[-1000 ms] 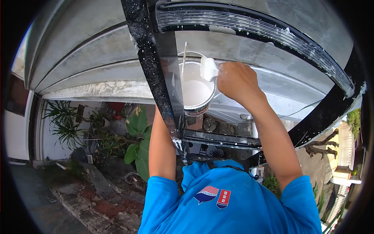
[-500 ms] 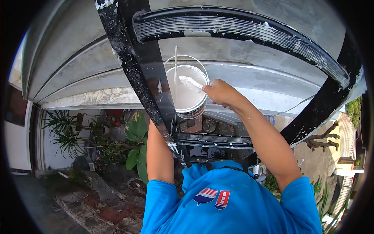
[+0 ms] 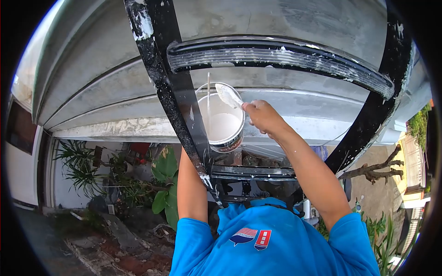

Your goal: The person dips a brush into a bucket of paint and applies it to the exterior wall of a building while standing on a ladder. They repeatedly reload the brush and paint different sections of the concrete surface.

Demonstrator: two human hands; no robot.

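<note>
R grip (image 3: pixel 261 116) pinches brush (image 3: pixel 228 95) handle. Bristles, white w/ paint, now up at bucket (image 3: pixel 229 146) rim, out of the paint since a moment ago; looks loaded. Bucket sits beside ladder rail (image 3: pixel 172 101). L grip hidden behind rail, can't tell.

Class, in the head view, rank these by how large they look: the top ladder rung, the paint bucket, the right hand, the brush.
1. top ladder rung
2. paint bucket
3. right hand
4. brush; its handle is hidden in the fingers, so ranks 3 and 4 are less certain.

Brush: white-coated flat paintbrush (image 3: pixel 229 95) in right hand (image 3: pixel 261 115), lifted out of paint.
Pos: bristles now at rim of white plastic paint bucket (image 3: pixel 228 146), vs dipped inside before.
</note>
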